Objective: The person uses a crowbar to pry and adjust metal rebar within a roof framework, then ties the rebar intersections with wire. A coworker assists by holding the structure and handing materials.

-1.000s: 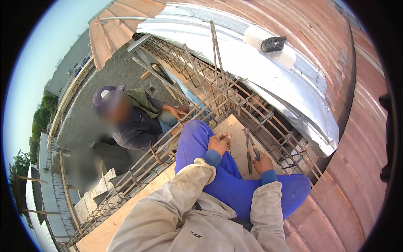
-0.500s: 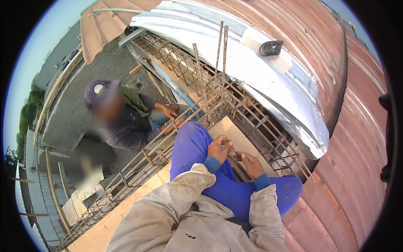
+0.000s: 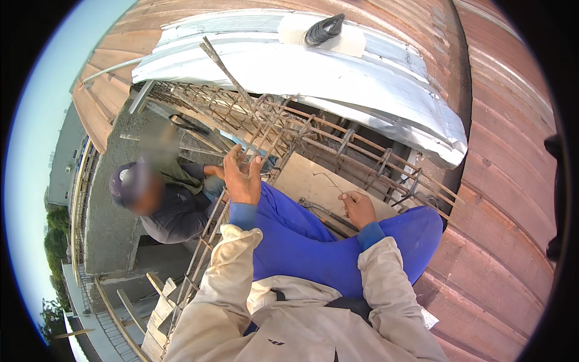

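My right hand [image 3: 360, 209] is closed in a pinch on a thin bent piece of tie wire [image 3: 330, 180], its free end pointing up and left. My left hand [image 3: 242, 181] is raised over my left knee with its fingers apart. It is nearest to the corner of the rusty rebar cage [image 3: 272, 123]; whether the fingertips touch a bar I cannot tell. Between my hands lies a plywood board [image 3: 325, 187]. A metal hand tool [image 3: 313, 207] with long handles rests at its near edge, partly hidden by my leg.
A co-worker [image 3: 175, 202] in a dark cap and jacket crouches at the left, beyond the rebar. Paired upright bars [image 3: 226, 69] stick up ahead. Shiny sheet metal [image 3: 241, 54] lies behind the cage, with a black wire coil [image 3: 324, 30] on it. Rusty roofing [image 3: 500, 211] slopes at the right.
My hands have moved apart. The left has gone up and left toward the rebar with its fingers opened, while the right keeps the wire. The view has turned.
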A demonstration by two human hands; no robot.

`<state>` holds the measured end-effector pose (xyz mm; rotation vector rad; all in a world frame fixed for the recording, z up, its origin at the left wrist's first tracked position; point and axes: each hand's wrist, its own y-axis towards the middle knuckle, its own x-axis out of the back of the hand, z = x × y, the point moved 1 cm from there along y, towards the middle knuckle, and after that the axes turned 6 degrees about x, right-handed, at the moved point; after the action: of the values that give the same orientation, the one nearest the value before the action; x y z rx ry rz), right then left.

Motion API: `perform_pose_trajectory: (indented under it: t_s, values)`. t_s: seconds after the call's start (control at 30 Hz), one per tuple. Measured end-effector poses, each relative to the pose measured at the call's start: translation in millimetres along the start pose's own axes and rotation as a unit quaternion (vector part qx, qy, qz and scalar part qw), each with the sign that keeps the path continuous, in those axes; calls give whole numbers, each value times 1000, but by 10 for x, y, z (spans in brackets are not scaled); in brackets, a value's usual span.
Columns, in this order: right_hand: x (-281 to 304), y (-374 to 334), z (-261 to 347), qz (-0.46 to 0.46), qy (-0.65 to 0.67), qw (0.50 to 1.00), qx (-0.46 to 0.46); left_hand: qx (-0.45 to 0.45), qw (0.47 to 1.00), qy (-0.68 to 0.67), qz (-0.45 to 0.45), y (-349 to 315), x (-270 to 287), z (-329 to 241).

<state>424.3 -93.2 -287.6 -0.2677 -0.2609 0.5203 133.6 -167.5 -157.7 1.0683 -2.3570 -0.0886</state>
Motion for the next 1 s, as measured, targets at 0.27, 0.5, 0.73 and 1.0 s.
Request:
perform_pose_trajectory:
  t_s: [0.27, 0.5, 0.73, 1.0]
  values:
    - [-106, 83, 135, 15, -140, 989, 40, -18, 995, -71, -68, 1086, 298, -236]
    - [-133, 154, 91, 40, -140, 989, 5, -14, 996, -40, -73, 960, 391, -256]
    - [-152, 204, -167, 48, -154, 987, -26, -9, 926, -120, -357, 619, 984, 62]
    - [-216, 226, -221, 50, -173, 983, 31, 62, 877, -432, -201, 2034, 1064, 18]
